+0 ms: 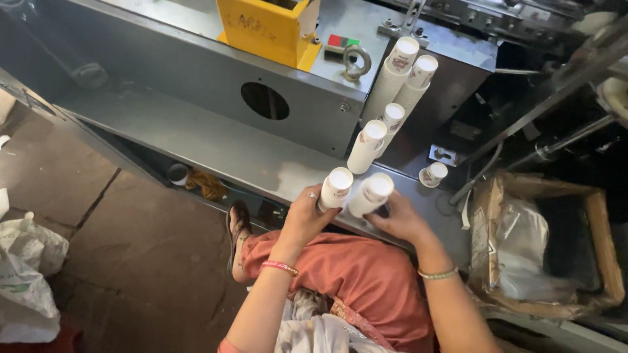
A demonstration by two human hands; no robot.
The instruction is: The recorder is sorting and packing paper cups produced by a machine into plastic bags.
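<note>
My left hand [304, 216] grips a short stack of white paper cups [336, 187], held upright over the grey metal ledge [216, 147]. Right beside it, my right hand [399, 221] holds a second stack of white paper cups [371, 194], tilted slightly left. Behind them, more cup stacks lean against the grey machine body: one stack [366, 146] close by, a thin one [392, 121] behind it, and two tall stacks [396, 75] further back. A single small cup [434, 174] stands alone on the ledge to the right.
A yellow box [268, 27] sits atop the grey machine, near red and green buttons [343, 41] and an eye bolt [356, 62]. A cardboard box with a plastic liner [543, 248] stands at the right. White plastic bags [26, 274] lie on the floor at left.
</note>
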